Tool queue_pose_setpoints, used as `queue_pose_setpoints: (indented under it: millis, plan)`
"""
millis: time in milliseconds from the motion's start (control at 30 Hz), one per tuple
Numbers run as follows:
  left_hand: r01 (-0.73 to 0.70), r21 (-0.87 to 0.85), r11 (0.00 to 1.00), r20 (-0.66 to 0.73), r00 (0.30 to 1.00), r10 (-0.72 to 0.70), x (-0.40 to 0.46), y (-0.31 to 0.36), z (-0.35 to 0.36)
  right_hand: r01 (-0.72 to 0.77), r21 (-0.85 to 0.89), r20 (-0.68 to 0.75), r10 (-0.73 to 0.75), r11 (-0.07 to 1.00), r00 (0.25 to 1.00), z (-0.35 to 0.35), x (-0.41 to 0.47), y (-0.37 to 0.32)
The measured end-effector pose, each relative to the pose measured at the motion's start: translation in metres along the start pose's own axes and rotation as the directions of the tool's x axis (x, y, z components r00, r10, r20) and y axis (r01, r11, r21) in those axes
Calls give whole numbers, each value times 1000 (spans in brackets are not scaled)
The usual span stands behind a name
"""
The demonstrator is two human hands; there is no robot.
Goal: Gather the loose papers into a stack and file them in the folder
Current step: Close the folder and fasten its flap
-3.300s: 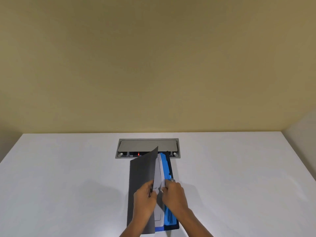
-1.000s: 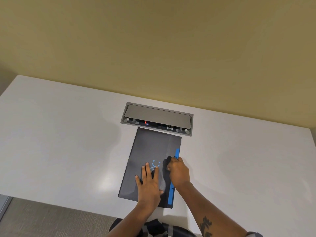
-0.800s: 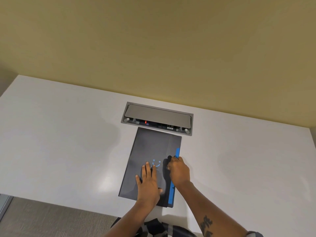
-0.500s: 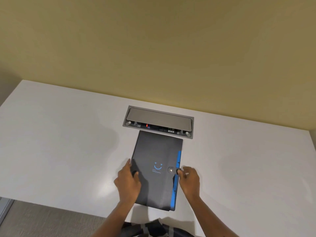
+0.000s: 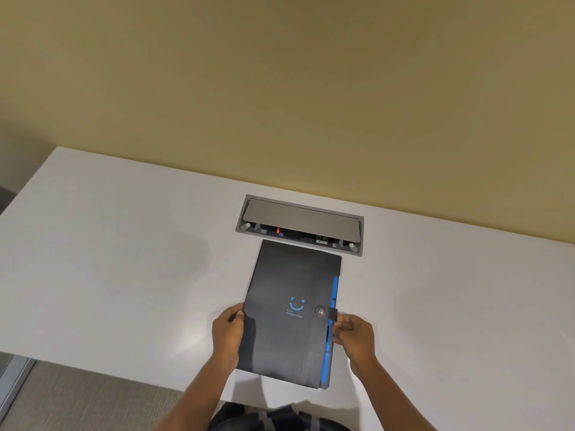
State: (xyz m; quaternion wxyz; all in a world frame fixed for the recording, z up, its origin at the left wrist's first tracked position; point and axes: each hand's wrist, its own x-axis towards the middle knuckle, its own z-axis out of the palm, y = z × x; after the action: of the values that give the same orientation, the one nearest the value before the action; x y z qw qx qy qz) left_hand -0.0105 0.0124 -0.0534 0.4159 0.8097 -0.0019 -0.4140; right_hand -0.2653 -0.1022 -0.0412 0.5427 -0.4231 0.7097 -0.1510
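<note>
A dark grey folder [image 5: 292, 325] lies closed on the white table [image 5: 124, 275], a blue smile mark on its cover and blue divider tabs showing along its right edge. Its strap is fastened over the snap button [image 5: 320, 311]. My left hand [image 5: 227, 332] grips the folder's left edge. My right hand [image 5: 353, 335] pinches the right edge just below the strap. No loose papers are visible; the folder's inside is hidden.
A grey cable and socket box [image 5: 300, 225] is set into the table just beyond the folder's far edge. A yellow wall rises behind the table. The table's near edge runs just under my forearms, with grey carpet at the lower left.
The cover went from raised to flat and closed, the strap snapped over the button. Both hands left the cover's top and moved out to the folder's left and right edges.
</note>
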Motion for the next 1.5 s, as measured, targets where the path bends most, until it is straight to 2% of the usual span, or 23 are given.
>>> queue_pose_setpoints:
  millis: [267, 533, 767, 1067, 1500]
  plan:
    - [3, -123, 992, -81, 997, -13, 24, 3, -57, 32, -26, 58, -31, 999, 998, 51, -21, -20]
    - [-22, -170, 985, -188, 982, -11, 78, 23, -153, 90, -44, 167, -82, 995, 983, 156, -35, -69]
    - [-90, -180, 980, -256, 966, 42, 140, 68, -204, 103, -20, 218, -96, 994, 971, 241, -25, -128]
    - [-134, -127, 983, -197, 974, 108, 212, 123, -213, 116, -11, 155, -113, 993, 981, 299, 16, -178]
    - [-190, 51, 981, -63, 979, 193, 269, 168, -183, 111, 56, 62, -115, 992, 991, 318, 57, -207]
